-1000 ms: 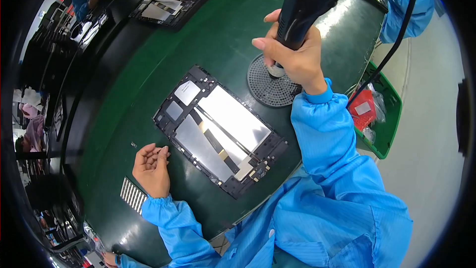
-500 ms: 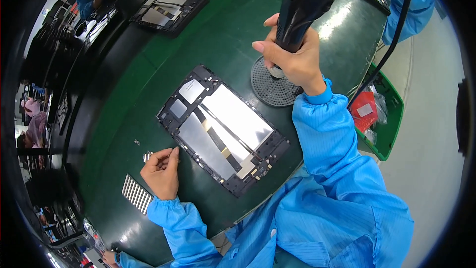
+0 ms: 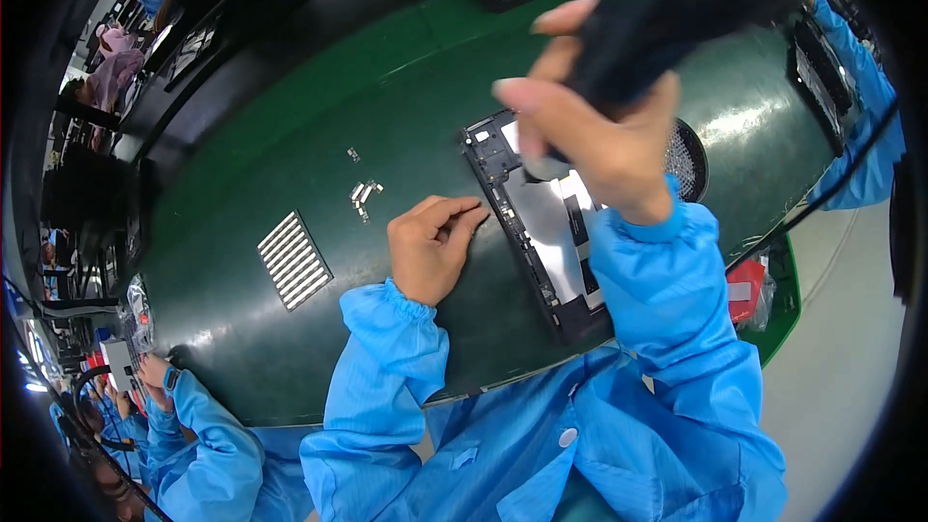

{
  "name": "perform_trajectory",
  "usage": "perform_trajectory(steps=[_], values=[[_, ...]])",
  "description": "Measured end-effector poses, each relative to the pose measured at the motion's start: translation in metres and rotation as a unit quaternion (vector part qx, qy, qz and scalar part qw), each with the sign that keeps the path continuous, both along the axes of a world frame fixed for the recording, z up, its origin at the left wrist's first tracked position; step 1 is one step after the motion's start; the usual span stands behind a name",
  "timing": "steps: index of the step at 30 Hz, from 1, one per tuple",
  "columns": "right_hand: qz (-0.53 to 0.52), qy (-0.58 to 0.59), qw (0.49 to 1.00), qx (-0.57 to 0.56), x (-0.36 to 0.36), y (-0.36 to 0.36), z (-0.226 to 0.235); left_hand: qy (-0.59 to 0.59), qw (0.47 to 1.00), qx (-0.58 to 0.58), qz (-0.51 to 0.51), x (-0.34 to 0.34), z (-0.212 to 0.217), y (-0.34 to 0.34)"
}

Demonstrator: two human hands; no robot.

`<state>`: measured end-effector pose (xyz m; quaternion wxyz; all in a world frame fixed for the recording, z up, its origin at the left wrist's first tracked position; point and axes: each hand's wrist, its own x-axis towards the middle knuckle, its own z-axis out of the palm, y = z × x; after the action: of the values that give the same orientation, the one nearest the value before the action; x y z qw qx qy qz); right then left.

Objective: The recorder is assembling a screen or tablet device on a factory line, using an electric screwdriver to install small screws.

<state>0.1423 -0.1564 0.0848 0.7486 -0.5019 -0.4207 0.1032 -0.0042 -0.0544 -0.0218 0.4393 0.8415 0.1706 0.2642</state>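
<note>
Right hand: right hand [image 3: 604, 140] closed around a black powered driver [image 3: 677, 14], raised high and close to the camera; its tip hangs over the upper end of the opened device. The tip itself is hidden behind the fingers.
Left hand: left hand [image 3: 432, 246] rests on the worktop [image 3: 290, 135], fingers curled loosely with the fingertips touching the left edge of the frame; whether anything small is pinched between them cannot be told.
Opened device: flat black tablet frame [image 3: 541, 232] with a silvery inner plate, lying slantwise on the green mat just before the person's chest, between the two hands.
Loose parts: small metal pieces [image 3: 364, 193] scattered on the mat just left of the left hand; one more piece [image 3: 353, 154] lies apart, further out.
Parts strip: white ribbed strip [image 3: 294, 260], left of the left hand, near the worktop's front edge.
Round pad: dark mesh disc [image 3: 686, 159], partly behind the right wrist.
Risk, driver slip: likely if the tip meets the frame off-centre; it could score the silvery plate.
Risk, frame shift: only fingertips steady it, so downward pressure may skew it.
Risk, lost parts: the left sleeve could sweep the loose pieces off the mat.
Risk, cable drag: the driver's black cable [image 3: 851, 174] trails right and may tug the aim.
</note>
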Motion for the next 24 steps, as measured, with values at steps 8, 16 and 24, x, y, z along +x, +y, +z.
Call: perform_trajectory(steps=[8,16,24], values=[[0.039,0.03,0.998,-0.031,-0.013,0.024,-0.028,-0.016,0.958,-0.282,0.04,-0.001,-0.004,0.007],[0.038,0.003,0.998,-0.041,-0.013,0.028,-0.036,-0.009,0.939,-0.341,0.05,-0.001,-0.001,0.011],[0.043,0.005,0.998,-0.036,-0.012,0.027,-0.037,-0.023,0.95,-0.308,0.042,-0.003,-0.009,0.011]])
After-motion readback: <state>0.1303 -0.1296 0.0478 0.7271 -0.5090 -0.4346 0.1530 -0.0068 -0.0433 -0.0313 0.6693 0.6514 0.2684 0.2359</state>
